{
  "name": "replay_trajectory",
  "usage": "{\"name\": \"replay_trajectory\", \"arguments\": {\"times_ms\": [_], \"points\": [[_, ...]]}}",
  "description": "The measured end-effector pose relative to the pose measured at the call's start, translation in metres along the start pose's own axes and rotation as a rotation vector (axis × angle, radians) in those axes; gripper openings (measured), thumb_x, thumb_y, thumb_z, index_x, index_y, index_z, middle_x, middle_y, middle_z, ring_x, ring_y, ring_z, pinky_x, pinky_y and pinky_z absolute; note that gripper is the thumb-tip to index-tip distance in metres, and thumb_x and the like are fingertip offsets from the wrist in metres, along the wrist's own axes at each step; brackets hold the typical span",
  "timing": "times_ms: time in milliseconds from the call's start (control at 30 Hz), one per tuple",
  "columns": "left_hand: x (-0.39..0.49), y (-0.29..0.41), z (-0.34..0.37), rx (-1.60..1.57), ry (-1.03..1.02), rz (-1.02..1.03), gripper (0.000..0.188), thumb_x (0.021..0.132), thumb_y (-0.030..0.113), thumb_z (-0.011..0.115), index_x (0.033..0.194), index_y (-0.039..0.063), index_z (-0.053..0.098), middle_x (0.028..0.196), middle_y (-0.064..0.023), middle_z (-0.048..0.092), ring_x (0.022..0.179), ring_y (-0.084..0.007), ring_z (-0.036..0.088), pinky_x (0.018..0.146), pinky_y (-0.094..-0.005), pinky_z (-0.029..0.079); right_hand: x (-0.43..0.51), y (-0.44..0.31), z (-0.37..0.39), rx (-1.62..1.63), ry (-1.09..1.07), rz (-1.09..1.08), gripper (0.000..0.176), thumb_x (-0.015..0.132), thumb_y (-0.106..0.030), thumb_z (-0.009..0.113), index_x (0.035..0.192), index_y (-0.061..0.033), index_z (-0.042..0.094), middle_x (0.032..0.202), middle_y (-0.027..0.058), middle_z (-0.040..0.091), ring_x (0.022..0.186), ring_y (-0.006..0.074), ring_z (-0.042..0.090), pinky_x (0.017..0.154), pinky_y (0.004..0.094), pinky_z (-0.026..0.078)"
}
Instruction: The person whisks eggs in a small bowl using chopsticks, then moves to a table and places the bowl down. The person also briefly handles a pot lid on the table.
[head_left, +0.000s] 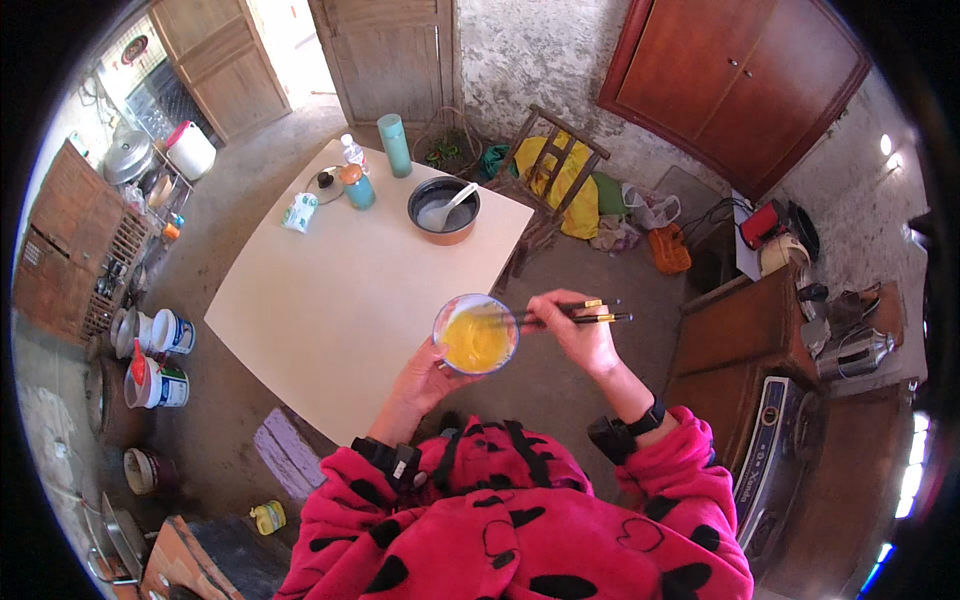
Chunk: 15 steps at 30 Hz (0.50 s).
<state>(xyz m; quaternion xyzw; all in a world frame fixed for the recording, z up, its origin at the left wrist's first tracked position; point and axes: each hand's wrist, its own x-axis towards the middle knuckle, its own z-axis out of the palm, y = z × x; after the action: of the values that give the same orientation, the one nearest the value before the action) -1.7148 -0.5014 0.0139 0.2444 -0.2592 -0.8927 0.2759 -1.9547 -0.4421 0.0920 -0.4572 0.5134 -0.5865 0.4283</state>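
My left hand (424, 379) holds a bowl (437, 324) from its left and underside, near the right edge of a pale table (337, 300). Inside is a yellow liquid (476, 339) that looks like beaten egg. A pair of dark chopsticks (600, 318) with gold bands is held in my right hand (574, 330), to the right of the bowl. Their far ends are blurred over the yellow liquid. On the table beyond stands a pot (448, 235) with a white ladle (459, 199) in it.
A teal flask (394, 146), an orange-lidded jar (358, 187), a clear bottle (352, 151), a glass lid (325, 184) and a white packet (300, 213) are on the table's far part. A wooden chair (555, 161) stands behind its right corner. A purple bench (289, 454) is at the lower left.
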Motion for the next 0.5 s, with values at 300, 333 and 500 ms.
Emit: {"name": "replay_trajectory", "arguments": {"times_ms": [300, 333, 500], "points": [[0.016, -0.005, 0.001, -0.035, 0.028, 0.016, 0.081, 0.080, 0.034, 0.069, 0.147, 0.016, 0.027, 0.143, -0.0112, 0.043, 0.125, -0.0324, 0.050, 0.099, -0.0541, 0.047, 0.009, 0.004, -0.015, -0.231, -0.068, 0.096, 0.020, 0.094, -0.014, 0.061, 0.089, 0.0041, 0.066, 0.079, 0.0102, 0.068, 0.070, 0.0181, 0.068, 0.066, 0.0280, 0.056], [0.017, -0.005, 0.001, -0.029, -0.023, 0.022, 0.081, 0.080, 0.033, 0.069, 0.147, 0.016, 0.028, 0.142, -0.0114, 0.044, 0.125, -0.0325, 0.050, 0.099, -0.0541, 0.047, 0.009, 0.006, -0.018, -0.133, -0.149, 0.155, 0.020, 0.094, -0.015, 0.061, 0.089, 0.0039, 0.066, 0.079, 0.0102, 0.068, 0.070, 0.0186, 0.068, 0.066, 0.0284, 0.056], [0.020, -0.006, 0.005, -0.017, -0.013, -0.007, 0.080, 0.080, 0.034, 0.068, 0.147, 0.017, 0.028, 0.142, -0.0119, 0.044, 0.124, -0.0326, 0.051, 0.099, -0.0539, 0.047, 0.005, 0.020, -0.022, -0.143, 0.076, 0.069, 0.023, 0.095, -0.017, 0.060, 0.092, 0.0043, 0.066, 0.082, 0.0123, 0.069, 0.070, 0.0207, 0.069, 0.066, 0.0289, 0.057]]}}
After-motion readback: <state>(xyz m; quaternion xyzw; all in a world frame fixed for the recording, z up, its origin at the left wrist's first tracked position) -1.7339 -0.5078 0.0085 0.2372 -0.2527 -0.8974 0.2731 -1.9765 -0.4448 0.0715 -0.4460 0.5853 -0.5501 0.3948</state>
